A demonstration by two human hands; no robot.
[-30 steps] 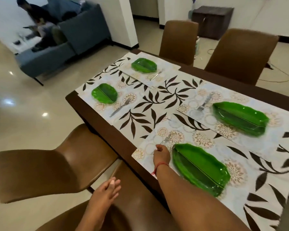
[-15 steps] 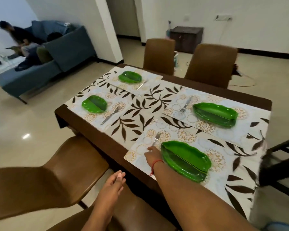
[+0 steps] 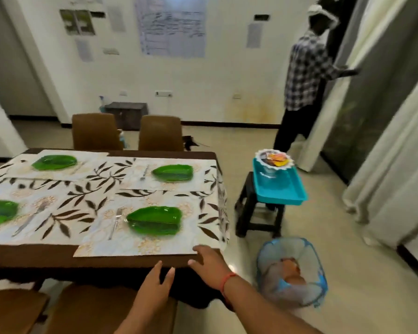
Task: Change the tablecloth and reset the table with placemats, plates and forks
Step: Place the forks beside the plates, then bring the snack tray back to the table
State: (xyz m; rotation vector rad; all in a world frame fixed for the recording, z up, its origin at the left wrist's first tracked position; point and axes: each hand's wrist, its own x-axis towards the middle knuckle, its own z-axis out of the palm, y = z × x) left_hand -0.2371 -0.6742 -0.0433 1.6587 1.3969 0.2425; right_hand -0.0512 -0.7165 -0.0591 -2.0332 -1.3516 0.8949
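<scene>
Since a second ago my right hand (image 3: 209,262) has come off the fork (image 3: 114,222) and slid over to the near right corner of the nearest placemat (image 3: 140,244), and my view has swung round to the table's right end. Fingers are loose there, resting on the mat edge, gripping nothing. My left hand (image 3: 155,285) hangs flat and relaxed just below the table (image 3: 29,255) edge, empty too.

Risk as I see it: that mat corner sticks out past the tablecloth (image 3: 99,189) toward the edge, so a careless nudge could drag it and slide the green plate (image 3: 155,222) and fork out of line, or off.

Setup looks basically done: leaf-print cloth lying flat, four mats, each with a green leaf-shaped plate and a fork to its left. Far ones are blurry though.
</scene>
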